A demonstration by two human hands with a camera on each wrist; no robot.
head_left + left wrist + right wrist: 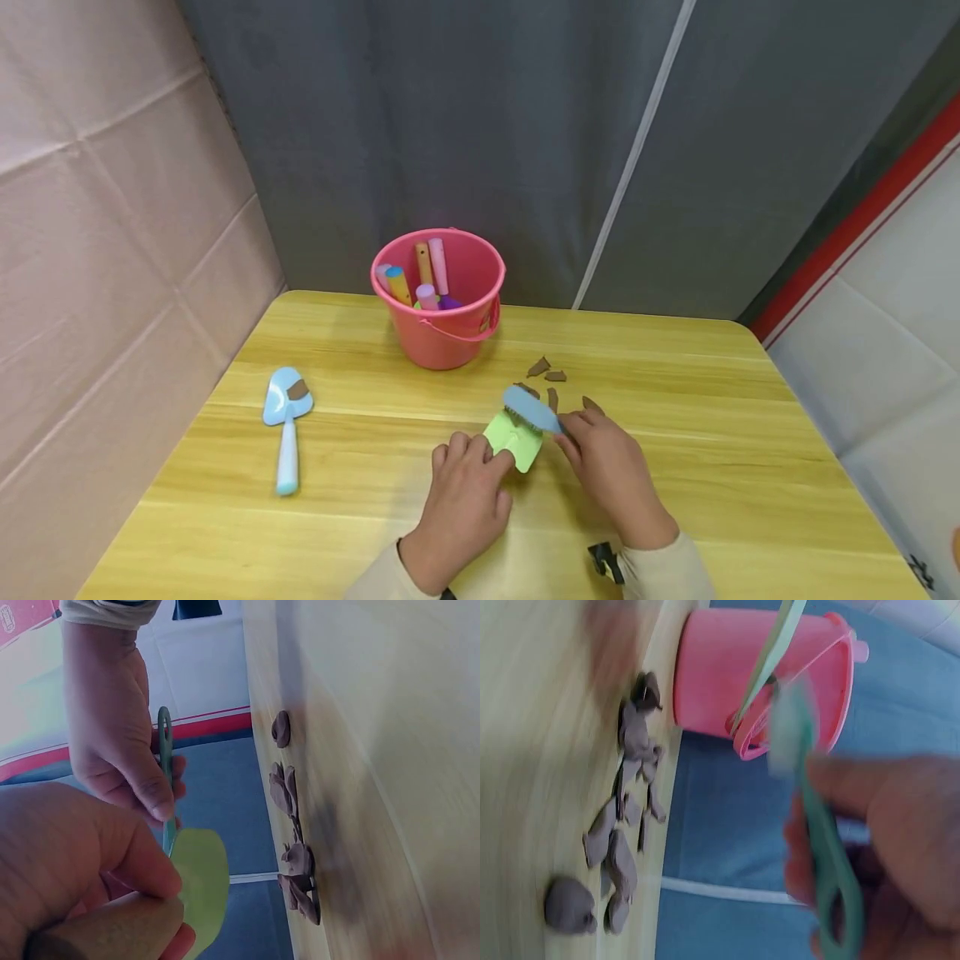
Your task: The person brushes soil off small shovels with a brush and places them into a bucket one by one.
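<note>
My left hand (468,500) grips a small toy shovel with a flat green blade (202,885); its handle is mostly hidden by the fingers. My right hand (611,467) pinches the handle of a light blue brush (531,408), which has a hole at its handle's end. In the head view the bristles overlap the shovel blade, which is tilted above the table. Just beyond both tools, several brown clay-like pieces (622,862) lie scattered on the table. The right wrist view shows the brush blurred, with the green blade close beside its bristles.
A pink bucket (442,337) holding several toy tools stands at the table's back. On the left lies a light blue shovel (287,454) with a brown piece (297,389) on its blade. A grey curtain (450,125) hangs behind the wooden table (375,400).
</note>
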